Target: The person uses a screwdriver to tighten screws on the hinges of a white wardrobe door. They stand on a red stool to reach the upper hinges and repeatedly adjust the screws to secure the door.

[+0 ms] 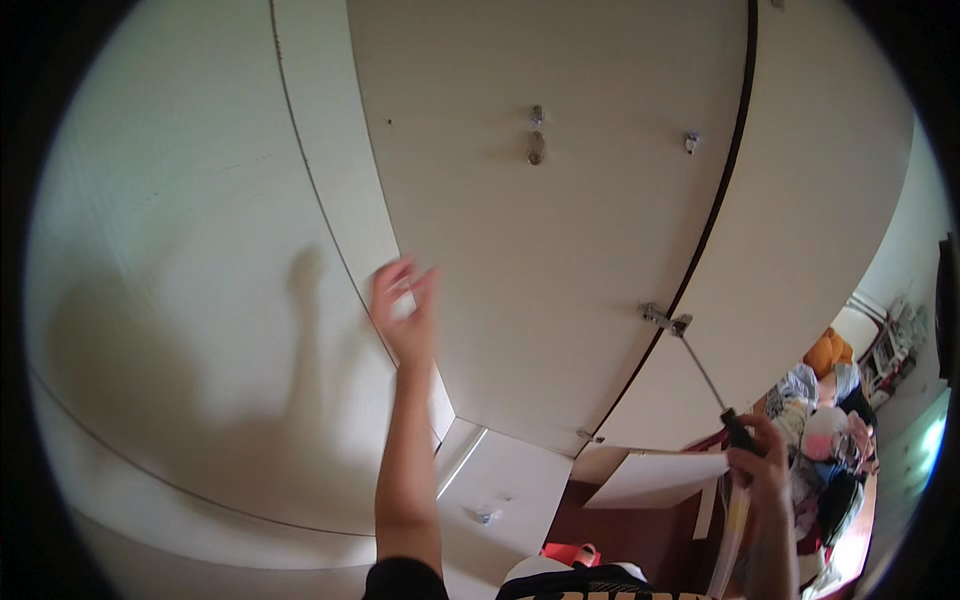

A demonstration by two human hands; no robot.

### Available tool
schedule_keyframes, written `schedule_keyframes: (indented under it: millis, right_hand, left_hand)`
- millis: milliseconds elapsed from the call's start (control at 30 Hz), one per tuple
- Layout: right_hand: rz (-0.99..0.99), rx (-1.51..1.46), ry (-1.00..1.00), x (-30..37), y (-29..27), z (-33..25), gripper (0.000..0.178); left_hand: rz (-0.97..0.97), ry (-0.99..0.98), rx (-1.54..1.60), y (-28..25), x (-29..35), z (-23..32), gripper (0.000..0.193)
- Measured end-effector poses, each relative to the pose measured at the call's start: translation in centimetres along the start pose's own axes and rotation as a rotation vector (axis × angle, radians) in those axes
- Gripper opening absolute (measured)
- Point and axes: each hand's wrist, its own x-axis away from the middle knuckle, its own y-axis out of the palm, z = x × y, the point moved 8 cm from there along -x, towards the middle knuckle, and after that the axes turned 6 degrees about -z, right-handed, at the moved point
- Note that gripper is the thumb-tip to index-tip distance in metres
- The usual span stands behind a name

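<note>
My right hand [765,460] is wrapped round the dark handle of a long screwdriver [708,373]. Its shaft slants up to the left, and the tip meets a metal hinge [665,319] at the dark gap between a pale cabinet side and a pale door [800,220]. My left hand [403,315] is raised at the left edge of the cabinet interior, blurred by motion. Its bent fingers and thumb stand apart, and I make out nothing held in them.
Small fittings [537,135] dot the pale panel, and a lower hinge [590,436] sits near its bottom. A loose white board [655,478] lies below the door. Heaped clothes [825,440] are at the right, and a red item [570,553] is near my body.
</note>
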Motion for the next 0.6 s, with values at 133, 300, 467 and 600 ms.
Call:
schedule_keyframes:
  millis: [133, 300, 467, 600]
  right_hand:
    - [-0.074, -0.171, -0.015, 0.3, 2.1, 0.3, 0.041]
    - [-0.042, -0.216, 0.009, 1.5, -0.1, 0.0, 0.04]
    - [0.021, -0.212, -0.041, 2.1, -4.2, 1.7, 0.04]
    - [0.055, -0.222, 0.01, 1.8, -6.0, 3.1, 0.037]
  left_hand:
    - [-0.144, 0.203, -0.117, 14.3, -7.4, 3.3, 0.031]
    - [-0.128, 0.138, -0.125, 20.1, -11.6, 2.6, 0.022]
    - [-0.074, 0.283, 0.053, 20.0, -13.3, 1.5, 0.012]
    - [-0.128, 0.238, 0.088, 20.7, -14.1, 2.6, 0.014]
